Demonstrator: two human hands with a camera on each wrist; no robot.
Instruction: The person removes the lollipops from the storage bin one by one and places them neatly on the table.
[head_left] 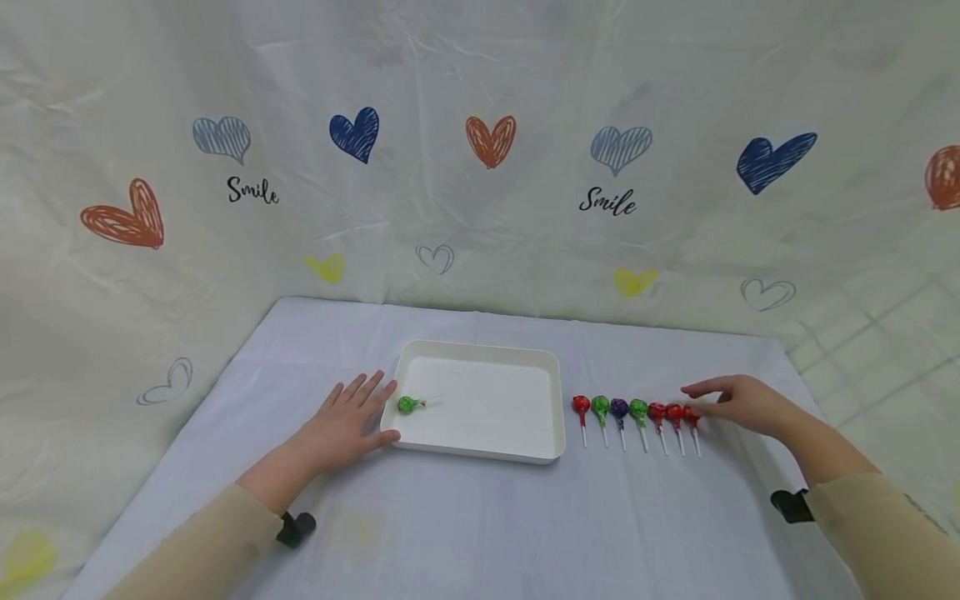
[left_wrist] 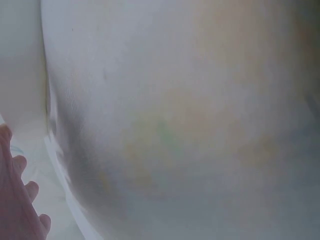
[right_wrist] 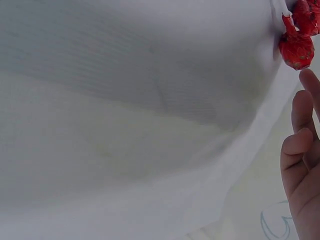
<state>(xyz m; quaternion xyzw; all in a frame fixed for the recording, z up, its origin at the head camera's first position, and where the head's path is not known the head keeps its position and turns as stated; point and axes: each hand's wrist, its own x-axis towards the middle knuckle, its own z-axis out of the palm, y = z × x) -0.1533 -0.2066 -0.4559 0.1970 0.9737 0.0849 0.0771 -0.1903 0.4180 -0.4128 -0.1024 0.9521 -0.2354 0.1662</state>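
At the left end of a shallow white tray [head_left: 487, 408], my left hand [head_left: 345, 429] lies with fingers spread, fingertips and thumb at the rim. Inside the tray, near that hand, is one green-wrapped lollipop [head_left: 407, 405]. Several lollipops form a row right of the tray, sticks toward me: a red one [head_left: 581, 404], a green one [head_left: 601, 405], a purple one [head_left: 618, 407], another green one [head_left: 638, 408], then three red. My right hand [head_left: 750, 407] hovers at the row's right end, fingers loosely extended, fingertips right by the last red lollipop [right_wrist: 297, 51]. The left wrist view catches only some fingers [left_wrist: 32, 190].
A white cloth [head_left: 480, 525] covers the table. Behind it and at the sides hangs a pale curtain [head_left: 420, 200] printed with hearts and the word "Smile". Dark straps [head_left: 296, 529] show at both wrists below beige sleeves [head_left: 217, 533].
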